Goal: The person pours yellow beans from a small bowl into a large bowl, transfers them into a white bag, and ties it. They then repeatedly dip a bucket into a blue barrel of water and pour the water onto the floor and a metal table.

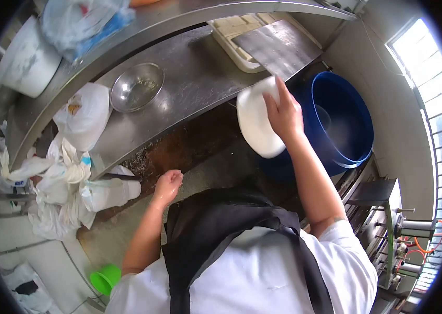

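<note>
My right hand [287, 112] grips the rim of a white bowl-like container [256, 119], its fingers on the near side and the container tilted beside a blue barrel [357, 157]. My left hand [169, 186] hangs low in front of the black apron, its fingers curled together, and whether anything is inside them is hidden. On the steel counter [189, 73] sits a metal bowl [137, 87] with a little clear liquid or residue in it. A metal sheet [281, 47] lies across a cream tray [226, 42] at the counter's far end.
A steel shelf [179, 22] runs above the counter, with a white bucket [30, 60] and plastic bags [87, 21] on it. More white bags [82, 118] crowd the left end. A green container [106, 279] stands low left. Machinery [383, 225] is at the right.
</note>
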A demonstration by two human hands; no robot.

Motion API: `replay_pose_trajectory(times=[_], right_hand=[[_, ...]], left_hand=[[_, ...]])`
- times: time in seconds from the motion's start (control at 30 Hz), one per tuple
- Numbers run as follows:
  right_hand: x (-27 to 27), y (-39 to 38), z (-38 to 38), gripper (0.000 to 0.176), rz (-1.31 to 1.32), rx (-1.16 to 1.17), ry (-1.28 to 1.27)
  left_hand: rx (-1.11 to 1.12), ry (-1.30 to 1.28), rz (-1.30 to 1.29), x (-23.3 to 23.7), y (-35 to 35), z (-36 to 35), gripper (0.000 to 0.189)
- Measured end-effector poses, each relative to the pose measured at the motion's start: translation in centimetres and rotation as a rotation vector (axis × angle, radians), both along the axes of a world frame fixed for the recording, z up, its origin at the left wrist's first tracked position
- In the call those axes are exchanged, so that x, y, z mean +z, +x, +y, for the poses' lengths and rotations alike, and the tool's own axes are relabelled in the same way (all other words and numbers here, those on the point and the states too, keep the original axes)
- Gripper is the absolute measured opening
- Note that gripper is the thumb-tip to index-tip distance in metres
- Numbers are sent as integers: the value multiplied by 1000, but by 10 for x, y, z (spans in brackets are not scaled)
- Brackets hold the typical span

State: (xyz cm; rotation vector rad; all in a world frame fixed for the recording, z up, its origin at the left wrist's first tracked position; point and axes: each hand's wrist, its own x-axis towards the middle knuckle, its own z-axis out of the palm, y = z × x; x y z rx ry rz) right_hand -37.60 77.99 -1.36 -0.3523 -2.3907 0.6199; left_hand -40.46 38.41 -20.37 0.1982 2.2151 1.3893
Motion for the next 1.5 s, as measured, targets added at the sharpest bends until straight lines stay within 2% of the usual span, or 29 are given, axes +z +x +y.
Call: replay_pose_trajectory(times=[0.07,0.2,0.27,0.33,0.47,0.5,0.53,0.6,0.67,0.73,0.8,0.87,0.9,0.93,1.0,1.07,1.13,1.2,1.33,1.4,1.43,1.5], right_hand=[[-7,-37,11,64,84,-30,-91],[-49,-132,33,75,-37,19,-173],[-35,-151,31,75,-130,38,-361],[-38,-169,46,77,-101,207,-362],[-10,-134,109,57,73,184,-229],[-11,-126,139,46,175,131,-208],[-11,-115,175,35,166,44,-221],[-32,-98,267,28,245,-113,-109],[-49,-69,354,25,170,-315,-8],[-92,-37,438,28,-81,-491,-9],[-150,-10,503,36,-504,-591,-103],[-207,12,552,50,-918,-595,-327],[-241,25,565,54,-906,-639,-447],[-275,37,576,59,-891,-684,-567],[-340,51,589,63,-934,-756,-637],[-353,58,579,65,-922,-724,-738],[-392,57,573,66,-896,-688,-840],[-474,52,563,65,-327,-1084,-637],[-452,39,535,59,-435,-990,-643],[-463,37,535,53,-442,-803,-451],[-468,36,530,53,-436,-808,-457],[-475,34,512,59,-531,-673,-323]], left_hand=[[-24,-10,88,16,-11,27,32],[-104,3,203,44,-29,95,37],[-138,-35,179,63,-33,134,37],[-171,-38,221,64,-39,167,37],[-252,-47,243,53,-47,228,38],[-257,-64,227,51,-51,243,37],[-262,-80,211,47,-54,260,37],[-325,-87,182,41,-58,303,37],[-399,-111,275,43,-62,349,35],[-463,-72,284,45,-71,403,34],[-602,55,739,53,-83,463,34],[-641,192,958,63,-94,527,36],[-631,219,1061,70,-97,558,36],[-621,247,1164,78,-99,588,37],[-660,284,1247,90,-104,642,33],[-728,376,1173,80,-106,685,39],[-814,278,1063,76,-100,709,38],[-856,241,1083,80,-100,716,33],[-956,102,1017,77,-105,722,23],[-961,96,1026,80,-108,729,21],[-957,92,1017,79,-108,729,19],[-982,69,1014,82,-108,730,19]])
